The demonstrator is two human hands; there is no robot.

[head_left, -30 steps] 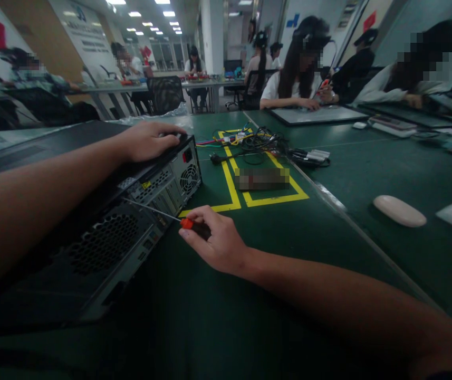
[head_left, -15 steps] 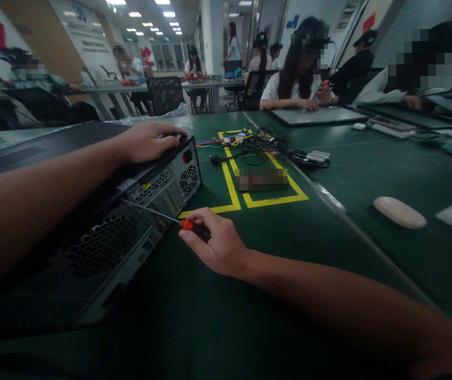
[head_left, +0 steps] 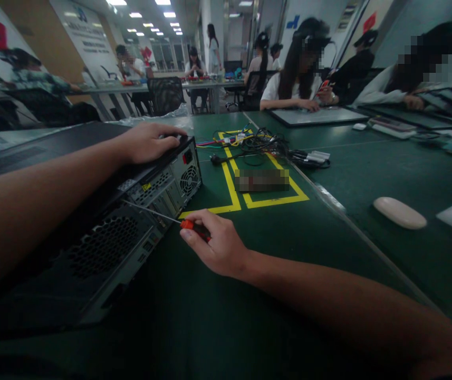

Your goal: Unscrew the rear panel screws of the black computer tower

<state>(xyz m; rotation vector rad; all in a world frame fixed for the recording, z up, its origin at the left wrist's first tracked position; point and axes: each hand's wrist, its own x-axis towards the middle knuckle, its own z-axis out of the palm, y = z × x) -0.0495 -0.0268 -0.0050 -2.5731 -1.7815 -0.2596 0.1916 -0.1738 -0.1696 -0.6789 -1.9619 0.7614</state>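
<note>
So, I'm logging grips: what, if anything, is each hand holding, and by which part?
The right hand grips the thin steel screwdriver by its orange-and-black handle. The left hand holds nothing; it rests on the black metal computer case.

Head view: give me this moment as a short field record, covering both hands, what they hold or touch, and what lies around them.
Left hand: palm down on the top rear edge of the computer case
Right hand: grip closed on the screwdriver, orange handle
Shaft: aimed at the rear panel; contact unclear
Surface: green table
Nearby: cables by yellow tape lines; white mouse to the right
Others: people seated at the far side
</note>
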